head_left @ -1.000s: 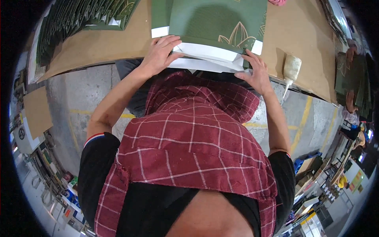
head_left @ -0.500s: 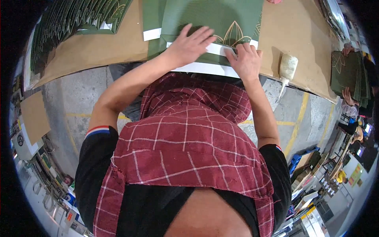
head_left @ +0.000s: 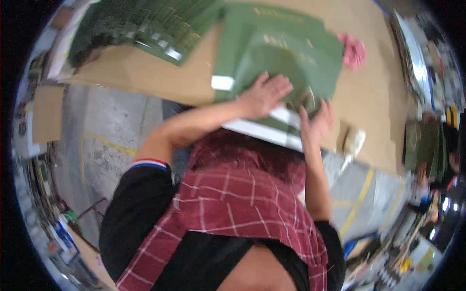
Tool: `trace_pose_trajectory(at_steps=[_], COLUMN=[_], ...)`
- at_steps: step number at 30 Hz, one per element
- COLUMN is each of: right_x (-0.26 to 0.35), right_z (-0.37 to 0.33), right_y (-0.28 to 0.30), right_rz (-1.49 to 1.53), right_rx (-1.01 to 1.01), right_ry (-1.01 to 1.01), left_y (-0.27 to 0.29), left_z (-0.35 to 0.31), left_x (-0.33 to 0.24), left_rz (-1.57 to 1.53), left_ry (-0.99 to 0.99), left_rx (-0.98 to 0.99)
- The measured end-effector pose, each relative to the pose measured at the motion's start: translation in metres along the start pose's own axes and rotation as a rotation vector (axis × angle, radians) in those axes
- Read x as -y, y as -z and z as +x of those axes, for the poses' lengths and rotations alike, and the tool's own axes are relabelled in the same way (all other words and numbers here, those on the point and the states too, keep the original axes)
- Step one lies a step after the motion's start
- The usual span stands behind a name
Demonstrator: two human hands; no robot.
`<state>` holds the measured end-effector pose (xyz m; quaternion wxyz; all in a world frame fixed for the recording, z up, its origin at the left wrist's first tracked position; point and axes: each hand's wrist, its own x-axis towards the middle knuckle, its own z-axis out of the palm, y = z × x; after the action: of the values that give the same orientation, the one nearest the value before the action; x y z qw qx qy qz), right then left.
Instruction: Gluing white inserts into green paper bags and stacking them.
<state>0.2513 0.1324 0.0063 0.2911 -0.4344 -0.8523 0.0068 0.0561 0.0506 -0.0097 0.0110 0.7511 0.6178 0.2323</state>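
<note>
A green sheet of paper or card (head_left: pixel 281 53), like a flat bag with gold print, lies before me on top of similar green pieces. White strips run along its near side. My left hand (head_left: pixel 266 96) rests flat on it near the white strip, fingers stretched out. Toward the right end of the same strip is my right hand (head_left: pixel 318 119), its thumb apart from the fingers; nothing shows in it. Blur hides whether it touches the paper. Right of that hand, a whitish squeeze bottle (head_left: pixel 354 140) lies with its nozzle over the table's front edge.
Brown board covers the table (head_left: pixel 378 97). A row of green folded pieces (head_left: pixel 145 29) stands at the far left. A pink cloth (head_left: pixel 354 51) lies beyond the sheet at right. At the far right, another person's hand (head_left: pixel 421 173) holds a green stack (head_left: pixel 422 145).
The view has swung, so more of the table's far side shows. My left hand stays flat on the green sheet. My right hand's fingers have straightened from their curl on the white strip.
</note>
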Motion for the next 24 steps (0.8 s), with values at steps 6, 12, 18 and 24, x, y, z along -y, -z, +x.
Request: trace_pose_trajectory(at_steps=[6, 12, 18, 24], right_x=[-0.002, 0.020, 0.018, -0.002], right_z=[-0.014, 0.018, 0.024, 0.021], right_y=[0.023, 0.054, 0.050, 0.061], right_rz=[-0.100, 0.642, 0.954, 1.402], right_rx=[0.351, 0.399, 0.228, 0.172], right_ry=[-0.100, -0.416, -0.598, -0.850], left_y=[0.006, 0.015, 0.056, 0.035], left_z=[0.001, -0.003, -0.004, -0.015], left_x=[0.007, 0.001, 0.078, 0.132], left_rz=[-0.129, -0.177, -0.531, -0.221], left_ry=[0.066, 0.073, 0.438, 0.816], left_rx=[-0.108, -0.223, -0.674, -0.404])
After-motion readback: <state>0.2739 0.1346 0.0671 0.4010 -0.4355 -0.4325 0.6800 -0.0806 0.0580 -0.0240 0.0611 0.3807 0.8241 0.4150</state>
